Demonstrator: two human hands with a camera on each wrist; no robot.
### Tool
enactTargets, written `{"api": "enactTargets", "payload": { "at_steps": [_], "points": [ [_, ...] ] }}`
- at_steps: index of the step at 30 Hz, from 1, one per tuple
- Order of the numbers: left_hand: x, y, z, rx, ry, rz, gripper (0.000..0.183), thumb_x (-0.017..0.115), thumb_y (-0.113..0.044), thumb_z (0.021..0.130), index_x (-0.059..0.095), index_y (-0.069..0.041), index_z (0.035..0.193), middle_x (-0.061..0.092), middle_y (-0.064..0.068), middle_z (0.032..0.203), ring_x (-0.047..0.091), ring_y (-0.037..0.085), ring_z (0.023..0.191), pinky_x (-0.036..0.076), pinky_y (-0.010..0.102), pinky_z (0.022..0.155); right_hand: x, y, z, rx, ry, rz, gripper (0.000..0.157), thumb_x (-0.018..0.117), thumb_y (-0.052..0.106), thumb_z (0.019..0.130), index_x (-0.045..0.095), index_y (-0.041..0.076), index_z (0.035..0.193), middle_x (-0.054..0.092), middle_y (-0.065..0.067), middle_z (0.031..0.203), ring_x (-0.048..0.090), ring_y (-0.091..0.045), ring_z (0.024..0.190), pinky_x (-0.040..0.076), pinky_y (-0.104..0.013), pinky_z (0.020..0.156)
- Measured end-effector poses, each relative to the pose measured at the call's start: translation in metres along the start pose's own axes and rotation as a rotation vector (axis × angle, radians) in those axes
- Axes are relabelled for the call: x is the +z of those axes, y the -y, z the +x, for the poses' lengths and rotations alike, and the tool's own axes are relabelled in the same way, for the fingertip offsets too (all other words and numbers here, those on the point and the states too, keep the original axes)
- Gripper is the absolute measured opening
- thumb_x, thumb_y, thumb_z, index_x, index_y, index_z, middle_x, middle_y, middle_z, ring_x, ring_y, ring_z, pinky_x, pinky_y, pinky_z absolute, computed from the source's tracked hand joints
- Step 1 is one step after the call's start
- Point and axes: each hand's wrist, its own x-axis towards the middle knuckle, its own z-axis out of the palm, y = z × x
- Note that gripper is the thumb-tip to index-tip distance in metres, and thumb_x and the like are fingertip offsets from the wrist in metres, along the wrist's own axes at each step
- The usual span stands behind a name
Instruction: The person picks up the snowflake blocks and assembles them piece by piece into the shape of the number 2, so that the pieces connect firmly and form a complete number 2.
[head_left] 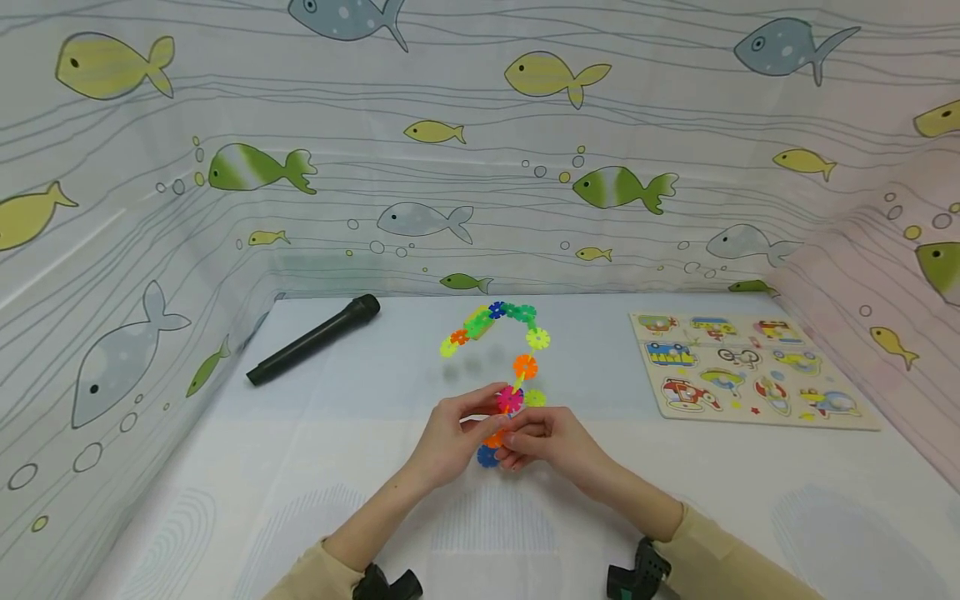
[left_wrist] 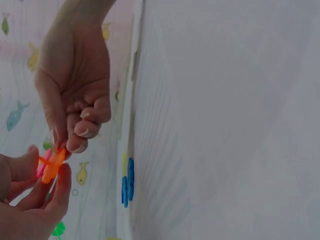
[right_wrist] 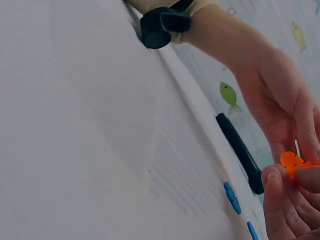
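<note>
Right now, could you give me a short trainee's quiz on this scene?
1. What do the left hand and right hand both hold?
2. True or false: the black microphone lies apart from the puzzle board.
3. In the head view, the puzzle board lies: a) left of both hands; b) right of both hands; c) between them.
Key: 1. A chain of flower-shaped pieces; 2. True; 3. b.

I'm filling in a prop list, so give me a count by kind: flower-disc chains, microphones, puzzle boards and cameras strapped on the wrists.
Flower-disc chain: 1
Black handheld microphone: 1
Vehicle puzzle board: 1
Wrist cameras: 2
Total: 5
</note>
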Motion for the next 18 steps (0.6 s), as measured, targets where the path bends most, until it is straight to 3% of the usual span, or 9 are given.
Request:
{"api": "enactTargets", "payload": {
  "at_steps": [6,18],
  "points": [
    [-0.002,0.000,-0.001,0.001,-0.018,0.015,0.045,0.067,-0.011,0.096,0.059,-0.005,0.139,0.067,0.012,0.129,0.065,0.028,0.115,0.057,0.028,0.091,-0.009,0.002,0.002,0.000,0.009,-0.084,0.027,0.066,0.018,0.097,0.067,-0.003,0.113,0.074,-0.018,0.096,0.073,-0.031,0.086,0.061,-0.036,0.081],
    [0.001,-0.002,0.000,-0.024,-0.040,0.032,0.042,0.067,-0.008,0.095,0.061,-0.008,0.137,0.070,0.009,0.122,0.066,0.027,0.112,0.057,0.024,0.088,-0.056,0.011,-0.010,0.010,-0.035,-0.235,0.034,0.066,0.024,0.097,0.066,-0.006,0.114,0.073,-0.023,0.102,0.072,-0.032,0.091,0.061,-0.035,0.083]
  ]
}}
